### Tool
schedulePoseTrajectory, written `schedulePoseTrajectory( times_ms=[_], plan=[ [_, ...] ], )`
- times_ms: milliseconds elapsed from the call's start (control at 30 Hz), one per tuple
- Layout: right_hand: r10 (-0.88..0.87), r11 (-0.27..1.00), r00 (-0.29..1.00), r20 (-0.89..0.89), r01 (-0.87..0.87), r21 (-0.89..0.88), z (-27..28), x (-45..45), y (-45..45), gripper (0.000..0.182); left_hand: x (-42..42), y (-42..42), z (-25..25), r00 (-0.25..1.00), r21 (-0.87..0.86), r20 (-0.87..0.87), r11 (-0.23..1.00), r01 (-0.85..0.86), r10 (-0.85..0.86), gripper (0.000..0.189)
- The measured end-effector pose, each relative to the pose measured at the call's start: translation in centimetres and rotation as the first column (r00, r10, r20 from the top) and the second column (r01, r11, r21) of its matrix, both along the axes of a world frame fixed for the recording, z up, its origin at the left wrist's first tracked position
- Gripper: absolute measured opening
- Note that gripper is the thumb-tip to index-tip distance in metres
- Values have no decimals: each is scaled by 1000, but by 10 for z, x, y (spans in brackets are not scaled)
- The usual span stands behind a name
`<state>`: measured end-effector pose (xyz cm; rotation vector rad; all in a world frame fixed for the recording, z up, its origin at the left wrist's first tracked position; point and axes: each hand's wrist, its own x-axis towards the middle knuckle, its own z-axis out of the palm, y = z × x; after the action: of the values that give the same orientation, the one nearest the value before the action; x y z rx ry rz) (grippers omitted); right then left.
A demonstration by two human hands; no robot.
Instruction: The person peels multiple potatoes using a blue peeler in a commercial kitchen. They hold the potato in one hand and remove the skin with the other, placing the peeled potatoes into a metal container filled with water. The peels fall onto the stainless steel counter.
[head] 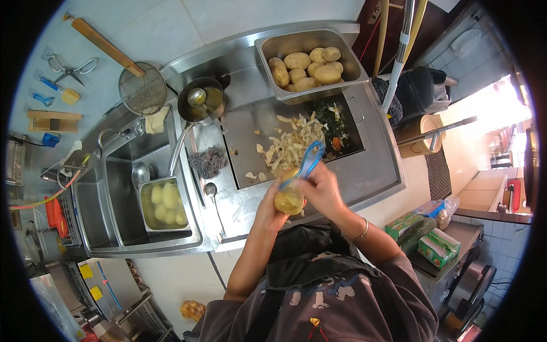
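My left hand (269,209) holds a partly peeled potato (289,201) over the near edge of the steel counter. In my right hand (320,186) is a blue-handled peeler (313,156), its head against the upper part of the potato; the blade is blurred. Just beyond my hands, potato peelings (290,143) lie heaped on a recessed steel panel. Unpeeled potatoes (327,73) fill part of a deep steel pan (363,81) at the back. Peeled potatoes (164,201) sit in liquid in a steel container (164,229) at the sink's right side.
A double-basin steel sink (96,231) stands at the left, a ladle (141,173) in it. Near it are a pot (183,104) with liquid and a ladle, a metal scourer (208,161) and a spoon (211,190). Dark green scraps (335,119) lie beside the peelings. Poles (401,55) lean at the right.
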<state>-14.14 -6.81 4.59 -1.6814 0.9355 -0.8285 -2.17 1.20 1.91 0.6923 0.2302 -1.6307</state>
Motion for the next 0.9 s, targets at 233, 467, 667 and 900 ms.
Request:
schedulePoseTrajectory(
  times_ms=[233,467,667,900],
  plan=[
    [-309,951,929,205,297,85,8,-21,-46,20,8,4,-14,994,-26,-75,996,82,-83,49],
    [6,987,997,73,-17,160,9,-1,2,22,-1,-4,-8,998,69,66,998,7,-11,44],
    [-374,925,924,84,365,105,-7,-18,-61,20,5,-1,9,971,-133,229,986,102,-69,48],
    [37,975,995,98,-57,213,32,4,10,21,2,-5,-19,946,-104,323,992,74,-37,47]
  ],
)
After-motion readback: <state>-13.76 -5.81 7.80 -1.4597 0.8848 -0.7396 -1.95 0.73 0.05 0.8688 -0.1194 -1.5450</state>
